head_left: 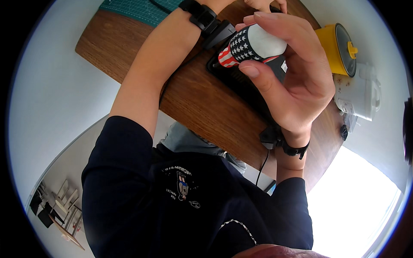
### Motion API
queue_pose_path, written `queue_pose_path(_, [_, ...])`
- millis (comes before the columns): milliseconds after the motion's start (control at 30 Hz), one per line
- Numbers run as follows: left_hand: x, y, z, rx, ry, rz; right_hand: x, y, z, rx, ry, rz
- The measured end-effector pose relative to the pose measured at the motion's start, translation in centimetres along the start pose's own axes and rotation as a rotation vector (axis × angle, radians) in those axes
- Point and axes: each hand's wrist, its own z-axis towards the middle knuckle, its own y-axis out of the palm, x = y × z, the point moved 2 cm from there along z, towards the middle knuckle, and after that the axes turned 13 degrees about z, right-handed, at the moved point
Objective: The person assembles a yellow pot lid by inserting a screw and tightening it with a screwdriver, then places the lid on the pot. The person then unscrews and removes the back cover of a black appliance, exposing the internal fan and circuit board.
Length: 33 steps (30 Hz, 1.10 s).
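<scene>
My right hand (297, 73) is raised close to the head camera, thumb and fingers curled round a small cup-shaped thing (244, 46). It bears white stars on dark blue, red and white stripes at its narrower end, and a smooth white rounded part at the other. It is held tilted above the table; I cannot tell whether the white is its inside or something in it. My left hand (260, 4) is partly cut off at the top edge, behind the right fingers. Its fingers are bent about a small dark thing (275, 8) too hidden to name.
A black flat thing (241, 84) lies on the wooden table (198, 101) beneath my right hand. The green cutting mat (133, 12) is at the far left. A yellow lidded pot (327, 47) and a whitish container (357, 92) stand right. Black cables (263, 167) trail from my wrists.
</scene>
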Motion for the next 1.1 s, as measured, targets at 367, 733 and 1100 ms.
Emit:
queue_pose_path(367, [1.0,0.1,0.3,-0.013,-0.056,0.051,0.6,-0.7,-0.9,0.013,0.052,-0.020])
queue_pose_path(733, [0.0,0.8,0.7,0.004,0.018,-0.008,0.8,-0.6,-1.1,0.019,0.044,-0.009])
queue_pose_path(1100, [-0.1,1.1,0.9,-0.001,0.018,-0.001,0.8,-0.5,-1.4,0.039,0.038,0.011])
